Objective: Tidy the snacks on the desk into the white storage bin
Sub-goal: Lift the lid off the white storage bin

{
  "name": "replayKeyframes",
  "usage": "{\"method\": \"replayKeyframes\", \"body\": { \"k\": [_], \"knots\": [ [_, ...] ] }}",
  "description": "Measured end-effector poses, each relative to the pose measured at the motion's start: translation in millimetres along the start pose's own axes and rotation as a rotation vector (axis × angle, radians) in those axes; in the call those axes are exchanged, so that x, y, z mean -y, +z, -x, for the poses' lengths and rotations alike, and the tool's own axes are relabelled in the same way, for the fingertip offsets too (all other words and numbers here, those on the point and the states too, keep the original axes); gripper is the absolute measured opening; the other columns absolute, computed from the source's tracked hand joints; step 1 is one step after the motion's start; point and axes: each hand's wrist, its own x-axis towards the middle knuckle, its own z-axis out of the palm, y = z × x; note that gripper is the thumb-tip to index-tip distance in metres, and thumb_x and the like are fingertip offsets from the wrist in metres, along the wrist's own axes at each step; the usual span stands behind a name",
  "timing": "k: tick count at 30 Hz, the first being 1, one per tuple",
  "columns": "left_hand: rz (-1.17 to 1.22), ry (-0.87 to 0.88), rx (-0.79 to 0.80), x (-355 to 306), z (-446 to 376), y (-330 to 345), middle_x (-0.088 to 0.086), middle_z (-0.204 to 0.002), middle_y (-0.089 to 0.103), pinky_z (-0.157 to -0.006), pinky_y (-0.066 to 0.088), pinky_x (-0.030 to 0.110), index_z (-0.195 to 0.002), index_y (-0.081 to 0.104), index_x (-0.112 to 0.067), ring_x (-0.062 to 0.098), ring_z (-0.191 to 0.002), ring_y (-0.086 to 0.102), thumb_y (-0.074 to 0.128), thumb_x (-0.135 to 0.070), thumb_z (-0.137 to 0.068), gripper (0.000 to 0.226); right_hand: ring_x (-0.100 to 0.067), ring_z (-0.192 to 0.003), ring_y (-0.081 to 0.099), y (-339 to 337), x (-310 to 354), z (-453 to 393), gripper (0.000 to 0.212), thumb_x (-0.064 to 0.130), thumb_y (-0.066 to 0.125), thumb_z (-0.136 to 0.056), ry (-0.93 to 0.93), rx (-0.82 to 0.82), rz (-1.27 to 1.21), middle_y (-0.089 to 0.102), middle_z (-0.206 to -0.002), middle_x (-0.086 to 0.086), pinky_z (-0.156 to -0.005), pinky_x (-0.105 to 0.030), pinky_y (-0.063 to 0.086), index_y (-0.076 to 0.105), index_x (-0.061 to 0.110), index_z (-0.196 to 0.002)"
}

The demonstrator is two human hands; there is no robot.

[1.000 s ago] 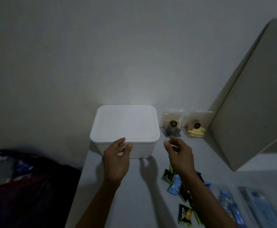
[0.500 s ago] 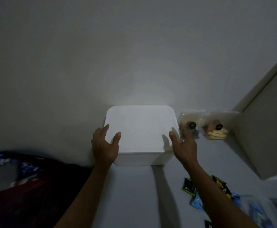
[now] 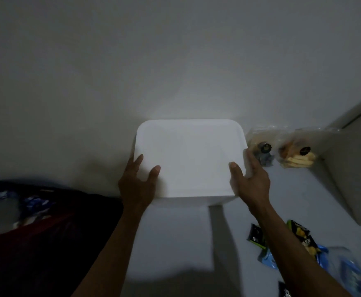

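Observation:
The white storage bin [image 3: 190, 155] stands on the desk against the wall with its lid on. My left hand [image 3: 137, 183] grips the lid's front left edge, thumb on top. At the front right corner, my right hand [image 3: 250, 181] clasps the lid the same way. Two clear bags of snacks [image 3: 297, 151] lean at the wall right of the bin. Small green, black and blue snack packets [image 3: 303, 239] lie on the desk at the lower right, partly hidden by my right forearm.
A grey panel [image 3: 353, 168] rises at the right edge of the desk. A dark red and blue heap of fabric [image 3: 36, 221] lies left of the desk. Clear blue-printed packaging [image 3: 351, 273] sits at the lower right corner.
Both hands reached forward from in front of the bin and took hold of the lid's two front corners. The camera has come closer to the bin.

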Motion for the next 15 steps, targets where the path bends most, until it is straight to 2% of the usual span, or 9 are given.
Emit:
{"method": "replayKeyframes", "body": {
  "k": [6,9,15],
  "knots": [
    [0.018,0.029,-0.020,-10.9,3.6,-14.5,0.004,-0.150,0.046,-0.106,0.029,0.021,-0.136,0.057,-0.019,0.021,-0.136,0.045,0.078,-0.042,-0.078,0.065,-0.007,-0.137,0.040,-8.7,15.8,7.0,0.063,0.041,0.069,-0.088,-0.038,-0.020,0.006,0.047,-0.148,0.011,-0.111,-0.025,0.033,0.045,0.030,-0.145],
    [0.030,0.037,-0.023,-16.5,13.2,-31.0,0.003,-0.150,0.045,-0.105,0.027,0.020,-0.138,0.055,-0.021,0.020,-0.136,0.045,0.077,-0.044,-0.079,0.067,-0.007,-0.137,0.040,-17.2,27.2,19.7,0.064,0.043,0.070,-0.087,-0.066,-0.034,-0.013,0.047,-0.147,0.012,-0.111,-0.028,0.035,0.045,0.031,-0.145],
    [0.090,0.125,-0.054,-13.6,65.6,-77.9,0.004,-0.142,0.055,-0.097,0.034,0.016,-0.132,0.061,-0.017,0.019,-0.126,0.054,0.082,-0.041,-0.074,0.066,-0.003,-0.133,0.040,-43.8,38.4,80.9,0.066,0.039,0.072,-0.086,-0.131,-0.043,-0.041,0.048,-0.146,0.009,-0.112,-0.029,0.035,0.045,0.028,-0.145]
  ]
}}
